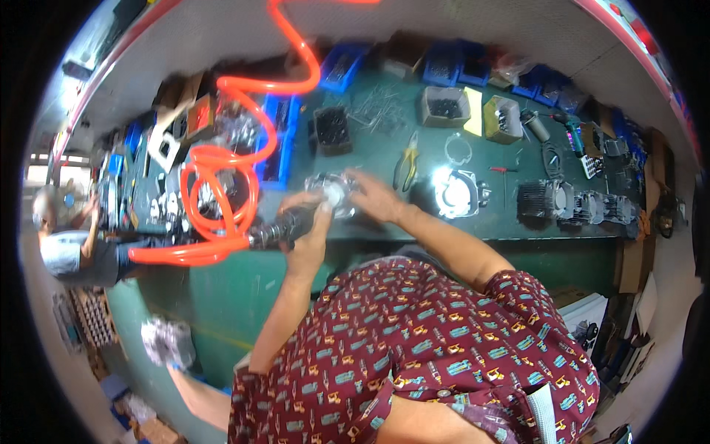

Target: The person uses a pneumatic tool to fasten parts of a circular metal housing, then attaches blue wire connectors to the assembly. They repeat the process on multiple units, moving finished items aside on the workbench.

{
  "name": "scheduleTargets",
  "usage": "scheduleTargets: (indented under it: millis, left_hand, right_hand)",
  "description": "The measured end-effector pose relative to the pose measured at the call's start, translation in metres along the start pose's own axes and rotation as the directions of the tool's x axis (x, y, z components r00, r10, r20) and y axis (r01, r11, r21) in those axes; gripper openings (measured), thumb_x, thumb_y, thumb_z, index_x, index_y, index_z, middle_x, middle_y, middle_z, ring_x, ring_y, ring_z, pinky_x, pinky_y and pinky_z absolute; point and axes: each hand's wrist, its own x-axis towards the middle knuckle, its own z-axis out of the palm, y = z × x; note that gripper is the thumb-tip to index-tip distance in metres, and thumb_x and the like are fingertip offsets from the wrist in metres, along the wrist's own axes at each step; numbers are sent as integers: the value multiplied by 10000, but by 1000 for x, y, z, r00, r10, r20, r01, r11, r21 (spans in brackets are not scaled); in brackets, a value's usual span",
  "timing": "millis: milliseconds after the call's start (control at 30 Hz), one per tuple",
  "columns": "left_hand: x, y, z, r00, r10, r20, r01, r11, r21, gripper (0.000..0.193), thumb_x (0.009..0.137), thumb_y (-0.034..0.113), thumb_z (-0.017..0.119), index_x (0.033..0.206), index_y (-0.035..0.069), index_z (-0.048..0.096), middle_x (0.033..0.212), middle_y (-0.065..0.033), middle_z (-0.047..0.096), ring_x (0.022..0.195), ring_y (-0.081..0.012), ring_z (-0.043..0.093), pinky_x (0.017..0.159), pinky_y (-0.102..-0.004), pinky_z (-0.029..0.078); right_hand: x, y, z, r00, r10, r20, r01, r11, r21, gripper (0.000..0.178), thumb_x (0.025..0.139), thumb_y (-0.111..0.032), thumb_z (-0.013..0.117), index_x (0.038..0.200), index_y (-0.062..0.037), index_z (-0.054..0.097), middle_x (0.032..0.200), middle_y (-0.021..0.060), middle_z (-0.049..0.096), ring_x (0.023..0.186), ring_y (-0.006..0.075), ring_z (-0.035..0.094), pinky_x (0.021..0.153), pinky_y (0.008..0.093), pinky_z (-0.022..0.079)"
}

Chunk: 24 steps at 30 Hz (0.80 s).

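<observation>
Head view is putting a silver cast part, pale at its centre, between the worker's two hands, near the front of the green bench. The left hand is gripping a black hand tool, fingers wrapped round its body. The right hand is resting its fingertips against the part's right side (I'm mostly seeing the back of that hand, so I can't tell whether it is pinching or merely steadying).

To my eye, the orange coiled hose is looking like the likeliest troublemaker: it is looping loosely beside the left hand, and a snagged coil could tug the tool sideways. If the right fingers are bracing only lightly, the part could twist under the tool's push, and a slip could nip a fingertip.

As for edges, the bench front is running close to the part on the worker's side, so a hard pull toward the body could tip it over. Behind, a dark box of small hardware is hemming things in; rightward, yellow-handled pliers are lying just beyond the right hand, with a bright metal casting past them. More open room is showing farther right, around a red-handled screwdriver.
</observation>
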Motion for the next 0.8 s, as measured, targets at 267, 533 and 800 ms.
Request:
scheduleTargets:
  millis: [267, 533, 800]
  left_hand:
    - [16, 0, 22, 928, 72, 366, -36, 994, -103, 305, 866, -108, 656, 1125, 20, 560, 1137, -120, 640, 1083, -195, 611, 949, -355, 513]
    - [6, 2, 29, 994, 51, 96, -49, 999, -23, 160, 893, -29, 667, 1022, 22, 587, 1060, -83, 626, 976, -176, 589, 921, -348, 476]
    - [17, -13, 22, 999, -44, 28, 47, 992, -114, 159, 896, 22, 649, 1020, 23, 550, 1041, -96, 606, 988, -216, 582, 972, -392, 456]
  right_hand:
    - [3, 3, 8, 1000, 27, -2, -27, 995, -91, 642, 928, -386, 552, 1466, -63, 418, 1424, 255, 510, 1288, 433, 511, 1085, 474, 423]
    - [-6, -6, 1, 991, 93, 93, -88, 994, -57, 641, 923, -338, 544, 1483, -60, 402, 1416, 263, 509, 1265, 437, 526, 1079, 477, 425]
    - [-7, 2, 5, 996, 89, 31, -87, 994, -61, 700, 912, -403, 575, 1501, -93, 358, 1243, 280, 581, 1159, 453, 579, 989, 515, 475]
